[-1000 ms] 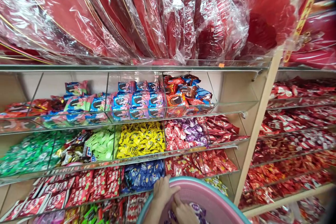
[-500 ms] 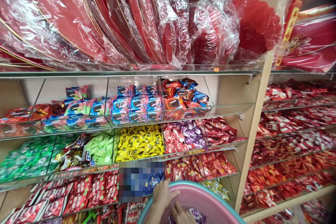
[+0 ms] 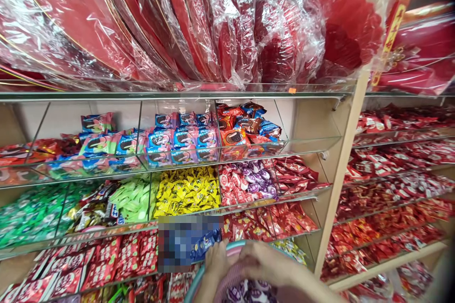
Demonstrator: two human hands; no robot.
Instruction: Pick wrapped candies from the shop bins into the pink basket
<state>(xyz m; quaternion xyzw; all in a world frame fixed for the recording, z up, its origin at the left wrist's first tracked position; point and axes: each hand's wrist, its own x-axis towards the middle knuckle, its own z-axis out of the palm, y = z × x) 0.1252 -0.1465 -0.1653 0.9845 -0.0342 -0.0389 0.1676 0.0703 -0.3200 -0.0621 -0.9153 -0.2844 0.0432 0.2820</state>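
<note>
Purple-and-white wrapped candies (image 3: 250,292) are lying inside a round, pink, teal-rimmed plastic basket (image 3: 232,272). The left hand (image 3: 216,260) is gripping its left rim; the right hand (image 3: 259,261) is reaching over the basket, its grip unclear. Beyond the basket, a glass shelf (image 3: 302,193) is holding yellow-wrapped sweets (image 3: 186,191).

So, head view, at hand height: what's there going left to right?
Red packets → blue packets → left hand → right hand → wooden upright → orange-red sweets in the next bay.
</note>
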